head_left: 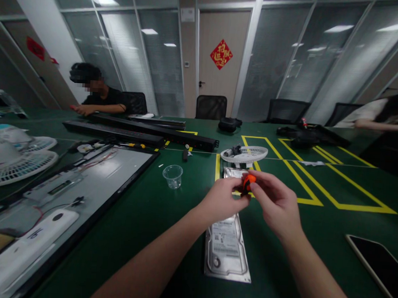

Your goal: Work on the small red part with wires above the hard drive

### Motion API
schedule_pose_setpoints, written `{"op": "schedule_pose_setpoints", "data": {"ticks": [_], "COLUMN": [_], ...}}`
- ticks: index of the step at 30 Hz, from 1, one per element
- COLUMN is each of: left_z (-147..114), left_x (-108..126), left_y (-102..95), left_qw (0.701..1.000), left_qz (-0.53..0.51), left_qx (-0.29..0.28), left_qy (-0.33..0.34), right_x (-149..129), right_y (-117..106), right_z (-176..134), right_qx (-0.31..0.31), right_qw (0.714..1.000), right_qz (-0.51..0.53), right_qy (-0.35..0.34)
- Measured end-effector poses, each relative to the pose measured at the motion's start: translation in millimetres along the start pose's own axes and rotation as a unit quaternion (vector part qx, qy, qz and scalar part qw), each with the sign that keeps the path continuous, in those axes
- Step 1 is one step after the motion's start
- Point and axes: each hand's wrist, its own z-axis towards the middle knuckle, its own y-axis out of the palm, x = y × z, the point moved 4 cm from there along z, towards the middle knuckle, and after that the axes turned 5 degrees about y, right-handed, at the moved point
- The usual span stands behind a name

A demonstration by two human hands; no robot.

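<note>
My left hand (223, 199) and my right hand (279, 204) meet above the green table, fingers closed on a small orange-and-black object (249, 182). Its exact kind is hard to make out, since fingertips cover part of it. Below my hands lies a silver hard drive cover (227, 248) with a white label, flat on the table. Another silver metal piece (234, 172) shows just behind my fingers, partly hidden. To the left of my left hand stands a clear plastic cup (173, 178).
An opened flat panel (117, 176) with a white box (44, 238) fills the left side. Black bars (146, 130), a white fan grille (252, 154) and a black pouch (229, 125) lie farther back. A phone (379, 265) is at right. Two people sit across the table.
</note>
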Motion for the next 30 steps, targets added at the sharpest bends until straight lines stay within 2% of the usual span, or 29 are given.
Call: {"op": "schedule_pose_setpoints", "data": {"ticks": [6, 13, 20, 25, 30], "left_z": [0.9, 0.6, 0.3, 0.2, 0.9], "left_x": [-3.1, 2.9, -3.0, -1.0, -0.9], "left_y": [-1.0, -2.1, -0.5, -1.5, -0.8], "left_qw": [0.999, 1.000, 1.000, 1.000, 1.000], "left_qz": [-0.024, 0.012, -0.007, 0.023, -0.007], "left_qx": [0.031, -0.006, 0.012, -0.007, 0.012], "left_qy": [-0.008, 0.013, -0.005, 0.013, -0.007], "right_x": [-3.1, 1.3, -3.1, -1.2, -2.0], "right_y": [0.2, -1.2, -0.8, -0.7, -1.2], "right_z": [2.3, -0.3, 2.7, 0.3, 1.0], "right_qx": [0.039, -0.015, 0.024, -0.016, 0.009], "right_qw": [0.999, 1.000, 0.999, 1.000, 1.000], "right_qz": [0.000, 0.003, -0.009, 0.002, -0.016], "right_qy": [-0.027, 0.001, -0.018, -0.003, -0.004]}}
